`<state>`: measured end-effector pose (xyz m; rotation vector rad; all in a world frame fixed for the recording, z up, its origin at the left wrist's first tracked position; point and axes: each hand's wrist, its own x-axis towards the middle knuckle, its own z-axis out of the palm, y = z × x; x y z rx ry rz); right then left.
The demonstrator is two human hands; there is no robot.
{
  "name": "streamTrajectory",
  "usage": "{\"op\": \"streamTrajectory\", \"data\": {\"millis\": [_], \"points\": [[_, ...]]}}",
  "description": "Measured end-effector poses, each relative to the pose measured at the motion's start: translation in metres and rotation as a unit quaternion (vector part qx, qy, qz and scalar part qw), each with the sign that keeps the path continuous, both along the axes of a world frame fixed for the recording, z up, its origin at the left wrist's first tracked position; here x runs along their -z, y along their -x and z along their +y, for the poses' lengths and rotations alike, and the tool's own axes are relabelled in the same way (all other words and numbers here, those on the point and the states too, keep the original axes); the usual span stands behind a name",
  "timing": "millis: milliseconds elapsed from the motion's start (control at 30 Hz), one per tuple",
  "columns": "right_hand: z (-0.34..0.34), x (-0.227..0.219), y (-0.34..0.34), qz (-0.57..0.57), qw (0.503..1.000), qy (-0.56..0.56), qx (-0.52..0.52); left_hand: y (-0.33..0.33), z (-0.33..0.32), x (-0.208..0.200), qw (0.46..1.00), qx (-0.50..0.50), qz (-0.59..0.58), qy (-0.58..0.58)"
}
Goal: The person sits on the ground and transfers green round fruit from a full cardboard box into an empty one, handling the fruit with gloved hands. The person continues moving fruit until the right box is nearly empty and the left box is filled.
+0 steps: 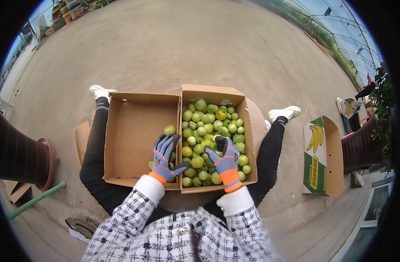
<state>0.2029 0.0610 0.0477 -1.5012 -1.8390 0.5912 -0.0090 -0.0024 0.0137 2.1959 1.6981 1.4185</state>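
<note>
My left hand (166,158), in a blue-grey and black work glove with orange trim, hangs over the near right part of the left cardboard box (139,131). It is open, fingers stretched and thumb apart, reaching over the wall between the boxes. Some green tomatoes (169,129) lie beside and beneath it. My right hand (226,159), gloved alike, is over the right cardboard box (215,90), which is filled with green and yellowish tomatoes (197,162). Its fingers and thumb curl round a green tomato among the others; the glove partly hides the grip.
Both boxes stand side by side between my outstretched legs (270,150). At right stands a carton with a banana picture (314,153), near a large dark plant pot (361,146). Another large pot (23,148) and a green pole (36,201) are at left. Concrete floor (187,43) stretches ahead.
</note>
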Motion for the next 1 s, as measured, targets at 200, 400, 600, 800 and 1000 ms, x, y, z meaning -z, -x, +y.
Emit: {"op": "streamTrajectory", "data": {"millis": [200,400,600,800,1000], "points": [[-0.021,-0.007,0.039,-0.003,0.983,-0.028,-0.184,-0.009,-0.003,0.041,0.991,-0.062,-0.112,0.038],[0.042,0.003,-0.002,-0.464,0.876,-0.079,-0.106,0.003,0.008,0.05,0.786,-0.114,-0.597,0.115],[0.056,0.033,-0.008,-0.529,0.831,-0.094,-0.146,0.001,0.006,0.056,0.938,-0.111,-0.315,0.092],[0.036,0.016,-0.007,-0.172,0.975,-0.127,-0.065,-0.002,0.004,0.026,0.996,-0.042,-0.08,0.024],[-0.011,0.004,0.04,-0.022,0.954,-0.11,-0.276,-0.006,0.005,0.025,0.999,-0.021,-0.023,-0.007]]}}
